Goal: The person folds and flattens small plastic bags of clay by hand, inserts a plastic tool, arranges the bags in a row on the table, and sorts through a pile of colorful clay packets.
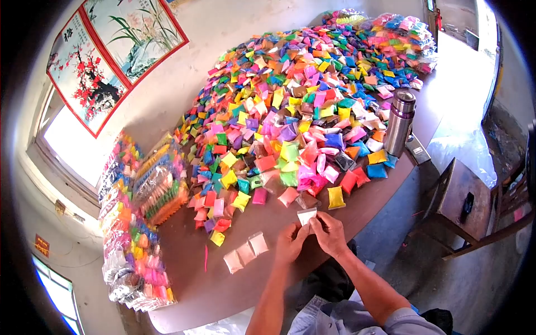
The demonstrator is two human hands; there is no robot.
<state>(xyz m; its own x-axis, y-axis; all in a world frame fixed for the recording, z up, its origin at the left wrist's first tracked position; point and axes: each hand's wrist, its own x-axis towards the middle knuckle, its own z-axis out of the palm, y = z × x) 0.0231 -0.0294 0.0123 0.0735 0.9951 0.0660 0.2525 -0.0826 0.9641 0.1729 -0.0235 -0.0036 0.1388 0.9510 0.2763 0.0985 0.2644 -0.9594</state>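
A small white packet (306,216) is pinched between my two hands above the table's near edge. My left hand (291,242) grips it from the left with fingers closed, and my right hand (328,231) holds it from the right, thumb and fingers pressed together. Left of my hands, a row of pale pink packets (245,253) lies flat on the brown table (190,290). Just beyond my hands, a yellow packet (335,197) lies at the front of a large heap of colourful packets (290,123).
A steel flask (400,123) stands at the table's right edge beside a small grey box (417,149). Clear bags of packets (134,245) line the left edge. A wooden stool (460,206) stands on the floor at the right.
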